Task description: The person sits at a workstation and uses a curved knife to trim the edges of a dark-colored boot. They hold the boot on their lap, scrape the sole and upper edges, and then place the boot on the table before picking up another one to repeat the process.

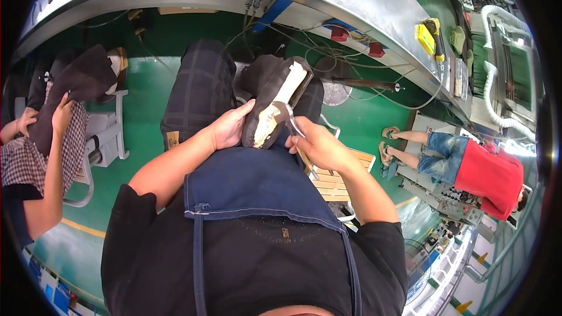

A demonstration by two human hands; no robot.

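Note:
Across my lap lies a dark boot (253, 124), turned with its underside up; a pale cream strip (291, 82) runs along the bottom, rough and ragged toward the near end. My left hand (230, 127) grips the boot's left side, with the thumb along the edge. In my right hand (318, 142) is a pair of metal pincers (291, 118), its curved head against the boot's underside near the ragged part. The pincers' handle ends stick out below my fist. Whether the jaws bite on anything cannot be made out.
A long metal workbench (328, 6) curves across the front, with cables (328, 41) hanging under it. On its right part lies a yellow-and-black tool (432, 38). To the left a co-worker holds another dark boot (76, 82). A slatted wooden stool (345, 178) stands at my right; a person in red is farther off.

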